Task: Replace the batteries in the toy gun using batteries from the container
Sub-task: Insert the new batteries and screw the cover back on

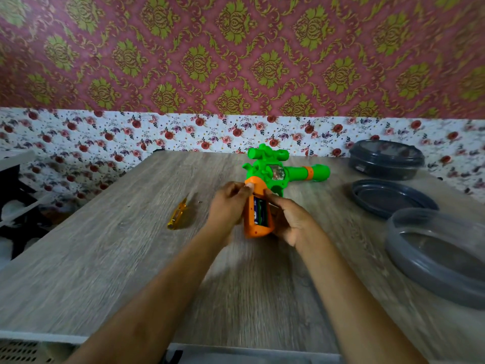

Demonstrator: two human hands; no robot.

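Observation:
A green toy gun (273, 169) with an orange grip (256, 232) is held over the middle of the wooden table (110, 258), barrel pointing right. The grip's battery bay is open and dark batteries (261, 212) sit inside it. My right hand (288, 219) grips the orange handle from the right side. My left hand (231, 203) is at the grip's upper left, its fingertips pinching the top edge of the handle near the bay. A grey round container (435, 261) stands at the right edge; its contents cannot be made out.
A yellow-handled screwdriver (178, 214) lies left of the hands, with a tiny dark speck, maybe a screw (200, 202), beside it. At the back right are a dark lidded container (385, 158) and a dark lid (391, 198) lying flat. A black-and-white shelf (15, 195) stands left of the table.

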